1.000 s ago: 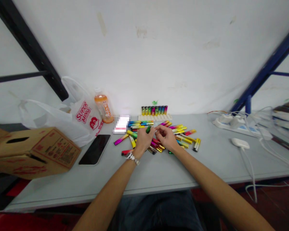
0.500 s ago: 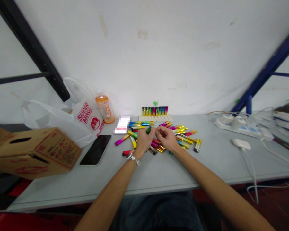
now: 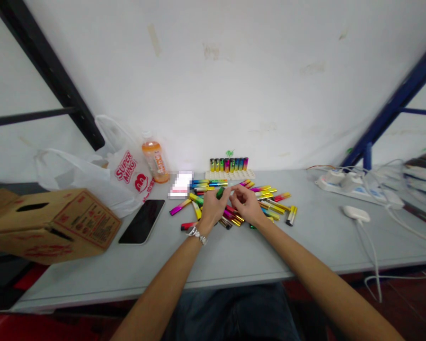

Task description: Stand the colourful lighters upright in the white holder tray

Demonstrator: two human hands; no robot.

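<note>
My left hand (image 3: pixel 214 206), with a metal watch at the wrist, is closed around a green lighter (image 3: pixel 220 192), one end of which shows above the fingers. Beside it, my right hand (image 3: pixel 244 202) has thumb and forefinger pinched together close to the left fingertips; whatever it grips is too small or hidden. Under and around both hands lie many shiny lighters (image 3: pixel 264 194) in yellow, pink, blue and green, scattered in a loose pile. Behind them, several lighters (image 3: pixel 227 165) stand upright in a row in a white holder with holes (image 3: pixel 230 175), against the wall.
Left of the pile are a black phone (image 3: pixel 142 221), a blurred-out bright rectangle (image 3: pixel 180 184), an orange drink bottle (image 3: pixel 155 158), a white plastic bag (image 3: pixel 128 173) and a cardboard box (image 3: pixel 53 225). To the right lie a power strip (image 3: pixel 358 189) and a white charger (image 3: pixel 356 213) with cables.
Both hands stay in nearly the same place. My right fingertips have shifted slightly against the left hand; the lighters on the table look unmoved.
</note>
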